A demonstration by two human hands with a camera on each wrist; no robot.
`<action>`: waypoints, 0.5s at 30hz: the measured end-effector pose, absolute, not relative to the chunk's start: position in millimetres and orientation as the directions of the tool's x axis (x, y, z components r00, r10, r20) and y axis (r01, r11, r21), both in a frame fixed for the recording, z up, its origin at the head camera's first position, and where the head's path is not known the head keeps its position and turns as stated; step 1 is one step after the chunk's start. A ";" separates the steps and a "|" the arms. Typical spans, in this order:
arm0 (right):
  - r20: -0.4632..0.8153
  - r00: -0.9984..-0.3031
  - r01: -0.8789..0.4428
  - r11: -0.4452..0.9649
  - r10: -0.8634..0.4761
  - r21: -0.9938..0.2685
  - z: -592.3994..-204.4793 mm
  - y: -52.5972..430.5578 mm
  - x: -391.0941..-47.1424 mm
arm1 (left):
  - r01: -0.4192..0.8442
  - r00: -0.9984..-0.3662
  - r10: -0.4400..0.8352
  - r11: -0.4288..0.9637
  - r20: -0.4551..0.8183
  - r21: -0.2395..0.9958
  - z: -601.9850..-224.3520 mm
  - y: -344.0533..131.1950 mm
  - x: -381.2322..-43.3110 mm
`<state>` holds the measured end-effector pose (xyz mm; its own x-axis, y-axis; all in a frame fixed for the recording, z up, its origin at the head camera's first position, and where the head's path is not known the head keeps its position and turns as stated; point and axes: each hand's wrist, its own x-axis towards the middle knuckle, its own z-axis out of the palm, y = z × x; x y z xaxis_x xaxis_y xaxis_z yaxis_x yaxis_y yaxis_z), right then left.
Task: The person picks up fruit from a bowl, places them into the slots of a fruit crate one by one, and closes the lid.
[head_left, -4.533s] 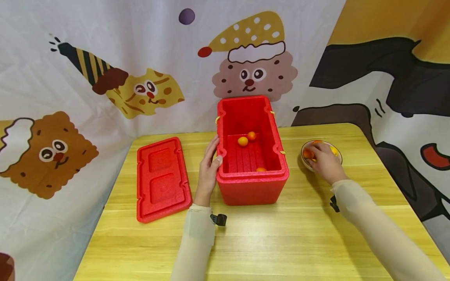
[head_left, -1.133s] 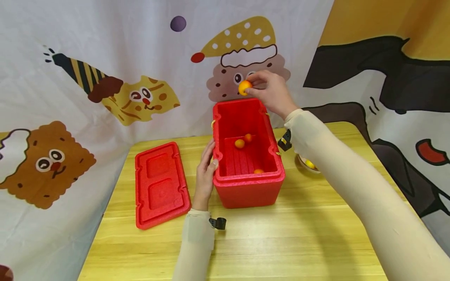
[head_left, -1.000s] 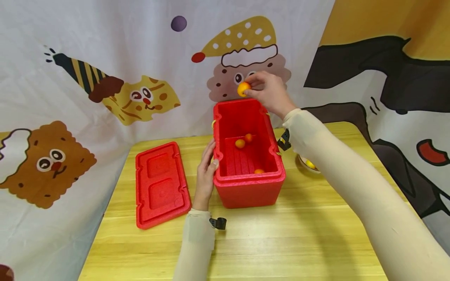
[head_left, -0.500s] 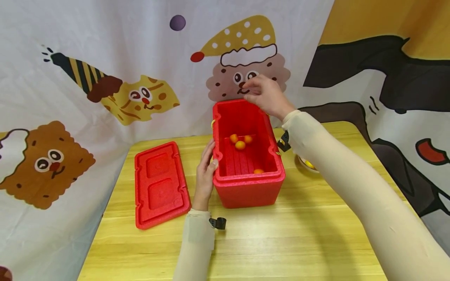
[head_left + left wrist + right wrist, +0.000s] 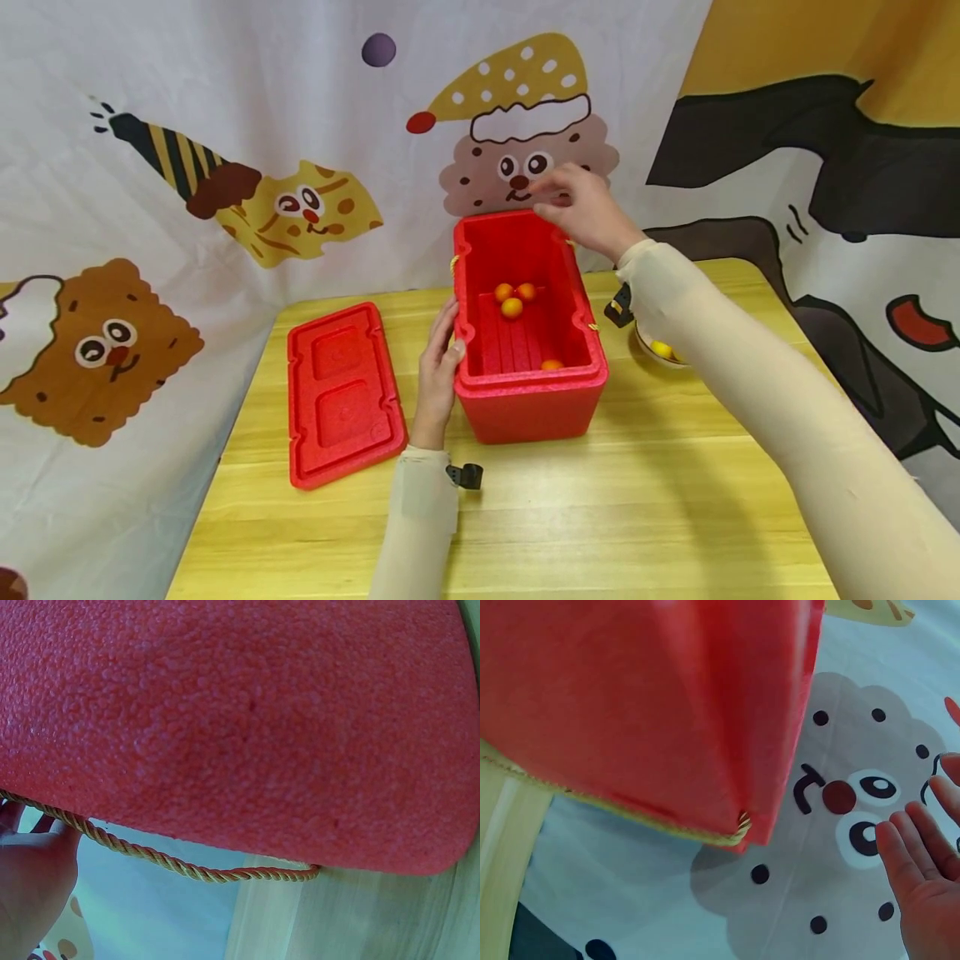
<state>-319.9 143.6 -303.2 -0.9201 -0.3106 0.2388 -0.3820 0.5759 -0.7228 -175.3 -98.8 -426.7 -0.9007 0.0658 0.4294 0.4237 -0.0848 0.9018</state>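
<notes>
A tall red foam box (image 5: pixel 531 408) with yellow rope handles stands at the middle of the table. Several small orange fruits (image 5: pixel 512 308) lie on its floor, most grouped towards the back and one near the front wall. My left hand (image 5: pixel 438 367) rests against the box's left side, fingers lying along the outer wall and thumb at the rim; the left wrist view shows part of it beside the rope handle (image 5: pixel 187 866). Above the box's back right corner hangs my right hand (image 5: pixel 581 207), holding nothing; in the right wrist view its fingers (image 5: pixel 907 847) are extended, apart from the box.
The red lid (image 5: pixel 382 383) lies flat on the wooden table (image 5: pixel 585 517), left of the box. A bowl (image 5: pixel 645 346) with yellow pieces (image 5: pixel 662 349) sits to the right, partly hidden by my right sleeve. A cartoon-printed cloth (image 5: pixel 315 92) hangs behind.
My right hand picked an orange fruit from the bowl, carried it above the box and let it go. It now lies beside the others; the hand has since drawn slightly right.
</notes>
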 end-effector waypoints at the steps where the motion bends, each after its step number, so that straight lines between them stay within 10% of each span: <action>1: 0.245 -0.916 -0.391 0.571 -0.318 -0.722 -305.3 146.4 -319.7 | 0.423 -0.901 0.067 -0.083 0.429 0.902 -426.7 -98.9 -175.2; 15: 0.334 -0.901 -0.433 0.529 -0.277 -0.729 -324.6 187.4 -298.4 | 0.395 -0.914 0.064 -0.082 0.400 0.915 -426.0 -99.6 -174.9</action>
<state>-298.4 187.4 -324.6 -0.9010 -0.2769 0.3340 -0.4331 0.5295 -0.7294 -174.9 -99.6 -426.0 -0.9142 0.0645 0.4001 0.3947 -0.0820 0.9151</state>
